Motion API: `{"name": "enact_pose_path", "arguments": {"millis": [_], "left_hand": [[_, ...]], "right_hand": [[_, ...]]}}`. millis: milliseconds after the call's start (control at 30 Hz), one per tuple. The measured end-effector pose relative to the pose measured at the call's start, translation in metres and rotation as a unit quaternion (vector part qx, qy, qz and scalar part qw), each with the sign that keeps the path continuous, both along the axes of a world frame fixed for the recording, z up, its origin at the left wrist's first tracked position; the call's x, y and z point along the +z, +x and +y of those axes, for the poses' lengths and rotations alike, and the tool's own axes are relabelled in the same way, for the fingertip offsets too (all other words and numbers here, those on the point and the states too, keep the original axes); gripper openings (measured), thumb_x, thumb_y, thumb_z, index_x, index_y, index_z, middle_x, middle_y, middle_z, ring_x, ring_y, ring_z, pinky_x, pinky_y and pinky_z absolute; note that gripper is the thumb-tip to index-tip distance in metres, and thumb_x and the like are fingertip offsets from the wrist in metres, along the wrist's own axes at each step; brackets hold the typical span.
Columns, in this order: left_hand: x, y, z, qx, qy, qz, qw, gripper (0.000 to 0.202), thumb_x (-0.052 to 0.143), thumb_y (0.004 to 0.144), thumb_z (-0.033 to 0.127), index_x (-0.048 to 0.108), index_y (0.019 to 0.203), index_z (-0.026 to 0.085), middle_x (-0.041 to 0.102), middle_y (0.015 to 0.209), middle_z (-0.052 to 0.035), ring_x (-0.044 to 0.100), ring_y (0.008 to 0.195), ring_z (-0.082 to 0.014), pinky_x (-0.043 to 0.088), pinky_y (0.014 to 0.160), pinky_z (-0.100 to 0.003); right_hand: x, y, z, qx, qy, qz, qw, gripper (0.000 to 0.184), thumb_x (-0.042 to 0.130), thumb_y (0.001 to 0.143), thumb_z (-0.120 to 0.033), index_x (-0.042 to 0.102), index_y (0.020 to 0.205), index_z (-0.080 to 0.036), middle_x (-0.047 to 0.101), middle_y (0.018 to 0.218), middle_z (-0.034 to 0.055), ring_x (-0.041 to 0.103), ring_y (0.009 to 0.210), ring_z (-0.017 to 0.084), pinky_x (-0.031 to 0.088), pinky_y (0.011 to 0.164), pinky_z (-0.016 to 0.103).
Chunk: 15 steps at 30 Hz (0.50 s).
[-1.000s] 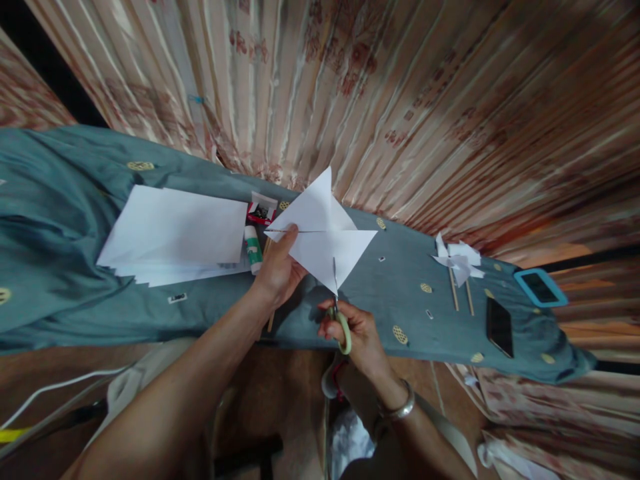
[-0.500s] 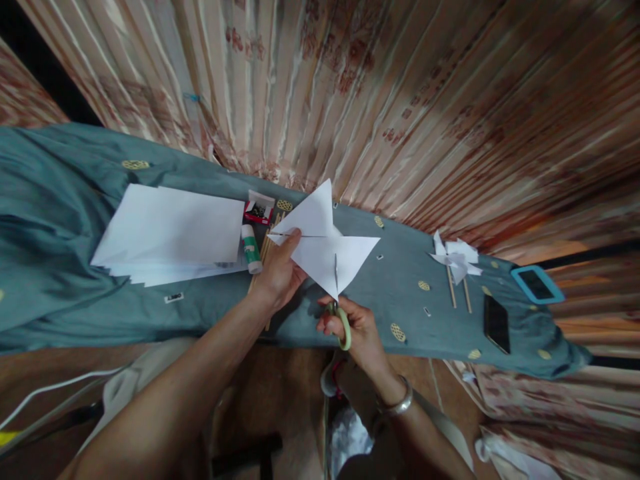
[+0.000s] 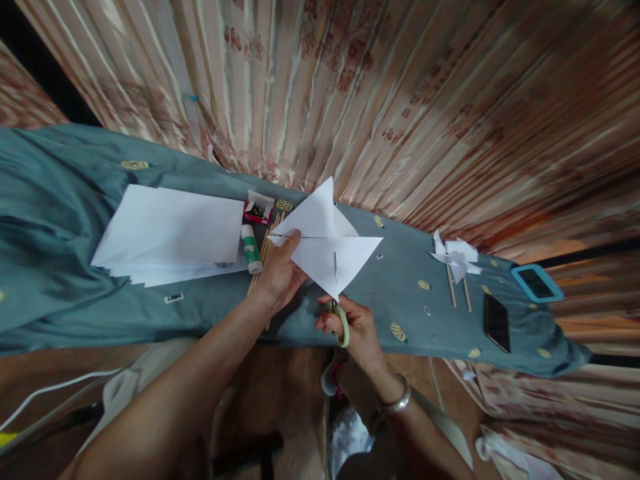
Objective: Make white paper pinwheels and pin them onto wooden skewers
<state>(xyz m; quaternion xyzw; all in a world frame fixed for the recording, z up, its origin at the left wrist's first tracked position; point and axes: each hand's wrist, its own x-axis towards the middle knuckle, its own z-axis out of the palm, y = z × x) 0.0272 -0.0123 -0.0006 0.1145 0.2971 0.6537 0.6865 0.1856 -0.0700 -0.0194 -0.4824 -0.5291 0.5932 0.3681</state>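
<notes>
My left hand [image 3: 279, 270] pinches the left part of a white paper square [image 3: 327, 247], held up over the teal cloth with one corner pointing toward me. Slits run in from its corners. My right hand [image 3: 353, 327] grips green-handled scissors [image 3: 340, 313]. Their blades point up into the paper's near corner, along a short slit.
A stack of white sheets [image 3: 170, 233] lies to the left on the teal-covered table [image 3: 60, 220], beside a glue stick [image 3: 251, 248], a small red box [image 3: 259, 208] and wooden sticks [image 3: 263, 257]. Finished paper pinwheels [image 3: 456, 260] and two phones [image 3: 498, 321] lie to the right. Curtains hang behind.
The scissors have cut a little further up into the near corner of the paper. The paper has shifted slightly up and to the right in my left hand.
</notes>
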Motion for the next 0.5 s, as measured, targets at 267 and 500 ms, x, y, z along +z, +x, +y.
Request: {"name": "enact_pose_path", "arguments": {"millis": [267,500], "left_hand": [[0.0021,0.0027,-0.0027,-0.001,-0.004,0.006,1.0,0.019,0.067,0.084,0.029,0.061,0.096,0.016,0.069,0.078,-0.0015,0.068,0.077,-0.0177,0.057,0.076,-0.03],[0.0022,0.0029,-0.003,0.0,-0.01,0.01,1.0,0.017,0.067,0.083,0.029,0.062,0.093,0.016,0.069,0.076,-0.0012,0.067,0.071,-0.0163,0.057,0.074,-0.029]], "right_hand": [[0.0055,-0.0024,0.0023,-0.002,-0.004,0.011,1.0,0.034,0.082,0.065,-0.047,0.073,0.082,-0.02,0.063,0.053,-0.0024,0.051,0.049,0.01,0.045,0.05,0.022],[0.0011,-0.0019,0.0013,-0.008,0.005,0.013,1.0,0.034,0.081,0.066,-0.047,0.073,0.084,-0.02,0.06,0.05,-0.0038,0.05,0.047,0.01,0.045,0.049,0.022]]}}
